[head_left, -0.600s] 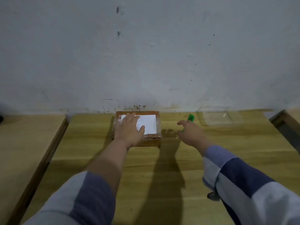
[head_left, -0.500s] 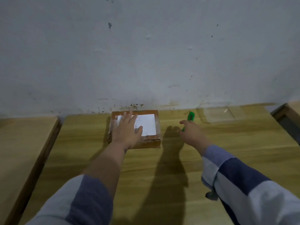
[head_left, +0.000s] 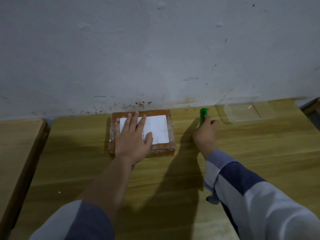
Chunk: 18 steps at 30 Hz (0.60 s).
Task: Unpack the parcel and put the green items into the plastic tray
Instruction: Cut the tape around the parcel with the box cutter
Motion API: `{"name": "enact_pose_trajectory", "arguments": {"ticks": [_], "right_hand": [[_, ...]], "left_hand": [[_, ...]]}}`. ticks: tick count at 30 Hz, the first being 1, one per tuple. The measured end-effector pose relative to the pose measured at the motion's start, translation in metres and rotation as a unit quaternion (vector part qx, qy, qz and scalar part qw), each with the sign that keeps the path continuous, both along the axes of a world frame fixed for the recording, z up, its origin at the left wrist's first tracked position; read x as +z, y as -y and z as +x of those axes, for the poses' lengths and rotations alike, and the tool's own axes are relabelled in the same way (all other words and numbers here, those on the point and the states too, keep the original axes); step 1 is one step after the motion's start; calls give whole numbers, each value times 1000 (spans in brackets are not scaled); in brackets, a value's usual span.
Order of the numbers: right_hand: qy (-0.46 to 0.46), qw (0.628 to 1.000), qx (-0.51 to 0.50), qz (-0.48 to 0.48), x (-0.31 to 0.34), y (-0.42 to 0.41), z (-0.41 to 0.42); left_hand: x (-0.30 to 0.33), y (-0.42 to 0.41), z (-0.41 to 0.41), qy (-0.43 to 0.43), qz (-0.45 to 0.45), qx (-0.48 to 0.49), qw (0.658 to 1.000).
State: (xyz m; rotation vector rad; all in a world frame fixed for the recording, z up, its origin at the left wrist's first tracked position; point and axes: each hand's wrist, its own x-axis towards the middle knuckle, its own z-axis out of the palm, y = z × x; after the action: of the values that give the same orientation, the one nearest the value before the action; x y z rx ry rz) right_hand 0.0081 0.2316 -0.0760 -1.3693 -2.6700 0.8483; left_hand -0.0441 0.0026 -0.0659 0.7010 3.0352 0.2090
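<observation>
Fingers (head_left: 210,123) around green cutter (head_left: 203,115), parcel (head_left: 166,149) leftward

One parcel (head_left: 142,132) with one white label (head_left: 156,129) on the table (head_left: 259,153), one green cutter (head_left: 203,115) at right, one clear tray (head_left: 242,112) far right, two hands: left hand (head_left: 131,141), right hand (head_left: 206,134).

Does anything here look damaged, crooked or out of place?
Nothing stands out. The parcel lies flat and sealed under the left hand, the right hand grips a green cutter, and the clear plastic tray sits upright by the wall. The wall only shows dark specks.
</observation>
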Motion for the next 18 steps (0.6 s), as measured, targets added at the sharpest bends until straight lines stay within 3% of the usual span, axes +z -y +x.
{"name": "enact_pose_trajectory", "arguments": {"ticks": [8,10,14,18], "right_hand": [[-24,993,-12,-118,21,24,6],[-58,981,-17,-184,31,32,14],[-95,907,-16,-411,56,43,33],[-110,854,47,-506,71,43,51]], "left_hand": [[2,-2,-2,24,-24,2,999],[4,-2,-2,31,-32,3,999],[9,-3,2,43,-37,0,998],[9,-3,11,52,-30,9,998]]}}
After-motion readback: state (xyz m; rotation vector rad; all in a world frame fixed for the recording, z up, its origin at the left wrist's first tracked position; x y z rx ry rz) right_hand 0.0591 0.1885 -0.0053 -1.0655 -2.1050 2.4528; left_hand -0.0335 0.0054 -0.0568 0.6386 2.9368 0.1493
